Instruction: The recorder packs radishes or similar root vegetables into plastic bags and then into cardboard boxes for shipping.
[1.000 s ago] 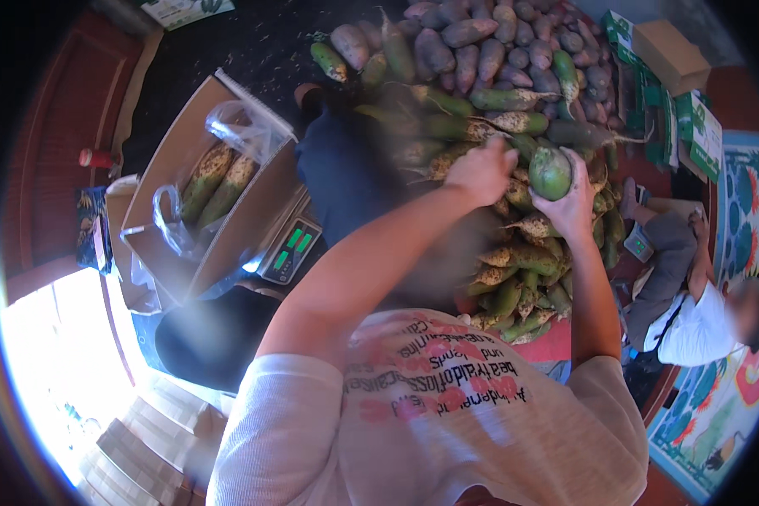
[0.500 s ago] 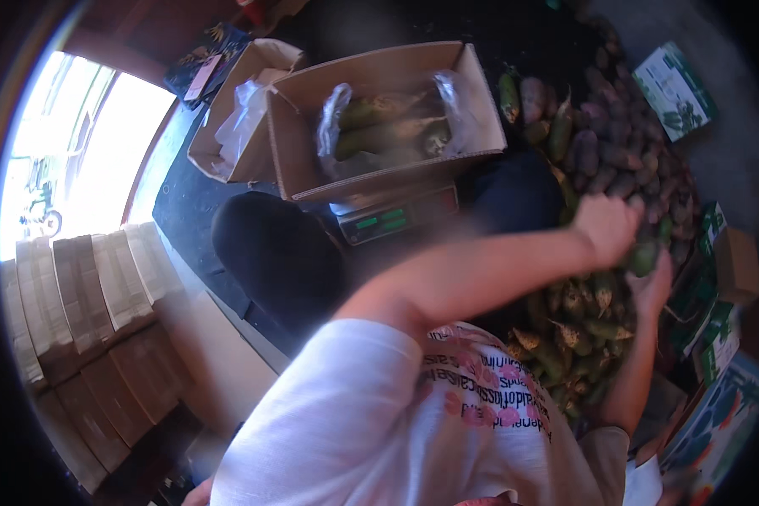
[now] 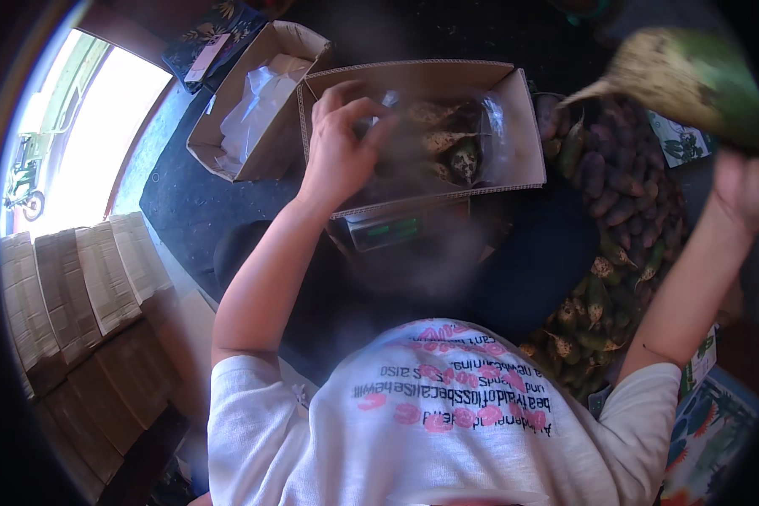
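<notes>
Raised at the upper right, my right hand (image 3: 746, 190) is closed round the leafy end of a large green radish (image 3: 691, 80), whose pale, thin root tail points left. My left hand (image 3: 343, 139) reaches over the left part of an open cardboard box (image 3: 422, 198). Its fingers are bent but apart, beside the edge of a clear plastic bag (image 3: 497, 122) that lines the box; whether they touch the film is hard to make out. Several green radishes (image 3: 465, 160) lie inside the bag. Beneath the box, a scale (image 3: 396, 229) shows a green-lit display.
A narrower cardboard box (image 3: 219, 152) with plastic film stands left of the radish box. To the right lie a heap of purplish roots (image 3: 624, 181) and a pile of green radishes (image 3: 594, 304). Folded cartons (image 3: 76, 278) are stacked at left. A printed carton (image 3: 683, 139) lies behind the heap.
Both hands were together over the pile at right, with a green radish. The left hand has since swung across to the box, and the right has lifted a radish up and to the right.
</notes>
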The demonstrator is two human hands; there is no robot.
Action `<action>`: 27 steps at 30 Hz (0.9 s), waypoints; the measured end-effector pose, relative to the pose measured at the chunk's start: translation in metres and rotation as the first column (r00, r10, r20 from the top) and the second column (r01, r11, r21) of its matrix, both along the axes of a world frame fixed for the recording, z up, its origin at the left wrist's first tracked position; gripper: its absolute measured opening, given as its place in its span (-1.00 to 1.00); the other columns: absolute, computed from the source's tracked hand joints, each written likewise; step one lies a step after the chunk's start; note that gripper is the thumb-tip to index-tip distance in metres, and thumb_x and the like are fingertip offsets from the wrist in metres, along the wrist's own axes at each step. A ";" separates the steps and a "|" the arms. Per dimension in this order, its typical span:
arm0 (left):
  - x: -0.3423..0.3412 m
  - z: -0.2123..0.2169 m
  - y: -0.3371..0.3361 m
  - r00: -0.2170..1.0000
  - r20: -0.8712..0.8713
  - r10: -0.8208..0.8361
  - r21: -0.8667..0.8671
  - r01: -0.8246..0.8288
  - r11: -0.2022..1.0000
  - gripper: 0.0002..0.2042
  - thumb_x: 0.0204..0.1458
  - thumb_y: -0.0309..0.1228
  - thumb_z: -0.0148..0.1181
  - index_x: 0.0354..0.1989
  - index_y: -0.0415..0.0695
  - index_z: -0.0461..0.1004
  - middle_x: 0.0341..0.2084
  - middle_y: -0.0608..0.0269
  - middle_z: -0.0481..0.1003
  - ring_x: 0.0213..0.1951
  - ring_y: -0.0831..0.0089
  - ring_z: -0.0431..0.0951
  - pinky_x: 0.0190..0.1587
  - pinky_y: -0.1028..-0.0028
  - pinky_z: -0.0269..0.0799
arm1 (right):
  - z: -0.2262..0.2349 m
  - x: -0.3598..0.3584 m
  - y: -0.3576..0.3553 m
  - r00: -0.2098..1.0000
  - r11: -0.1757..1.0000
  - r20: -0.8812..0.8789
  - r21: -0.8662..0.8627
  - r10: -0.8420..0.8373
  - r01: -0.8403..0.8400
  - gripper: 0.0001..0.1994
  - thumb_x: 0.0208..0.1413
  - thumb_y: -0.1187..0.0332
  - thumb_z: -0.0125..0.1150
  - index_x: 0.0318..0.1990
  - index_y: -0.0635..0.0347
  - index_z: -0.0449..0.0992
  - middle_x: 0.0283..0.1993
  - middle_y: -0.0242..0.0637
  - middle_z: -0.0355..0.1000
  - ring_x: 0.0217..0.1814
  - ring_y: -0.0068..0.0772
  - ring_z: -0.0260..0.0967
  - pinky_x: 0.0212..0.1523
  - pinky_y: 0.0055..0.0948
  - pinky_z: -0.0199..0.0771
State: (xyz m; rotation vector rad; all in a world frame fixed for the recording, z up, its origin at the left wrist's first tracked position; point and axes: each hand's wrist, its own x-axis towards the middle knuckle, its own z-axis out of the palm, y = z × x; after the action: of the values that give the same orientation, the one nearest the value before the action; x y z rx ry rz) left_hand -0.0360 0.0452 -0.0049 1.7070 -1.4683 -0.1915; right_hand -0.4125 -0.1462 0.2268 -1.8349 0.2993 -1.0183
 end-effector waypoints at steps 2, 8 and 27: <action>0.009 -0.012 -0.010 0.980 -0.189 -0.061 0.179 0.095 0.979 -0.83 0.08 -0.34 0.31 -0.24 -0.16 0.62 -0.12 0.06 0.54 -0.05 0.18 0.54 0.06 0.34 0.39 | -0.054 0.082 0.011 0.975 0.977 0.065 0.002 -0.212 0.213 -0.50 0.13 0.24 0.35 0.17 0.28 0.40 0.18 -0.17 0.43 0.17 -0.26 0.43 0.22 -0.19 0.40; 0.037 -0.029 -0.011 0.522 -0.837 0.163 0.342 0.266 0.902 -0.83 0.19 -0.36 0.21 -0.18 -0.20 0.53 -0.39 0.30 0.54 -0.27 0.58 0.46 -0.16 0.54 0.30 | -0.207 0.232 0.038 0.937 0.998 -0.348 0.042 -0.020 0.037 -0.17 -0.29 0.38 0.65 0.17 0.13 0.22 0.04 -0.28 0.44 0.10 -0.38 0.41 0.18 -0.36 0.41; 0.037 0.001 -0.009 0.264 -0.953 -0.150 -0.042 0.373 0.927 -0.84 0.26 -0.41 0.11 -0.07 -0.19 0.45 -0.12 0.16 0.55 -0.23 0.49 0.53 -0.12 0.46 0.44 | -0.334 0.258 0.078 -0.006 0.832 -0.996 -0.072 -0.090 -0.550 -0.08 0.09 0.09 0.27 0.51 -0.08 -0.19 0.39 -0.12 0.13 0.44 -0.06 0.08 0.28 -0.03 0.27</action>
State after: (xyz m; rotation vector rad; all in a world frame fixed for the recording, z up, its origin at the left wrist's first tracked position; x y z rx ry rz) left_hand 0.0010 0.0364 -0.0035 1.0150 -0.7425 -1.3574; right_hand -0.1542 -0.0677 -0.1075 -2.6786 0.5505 0.8573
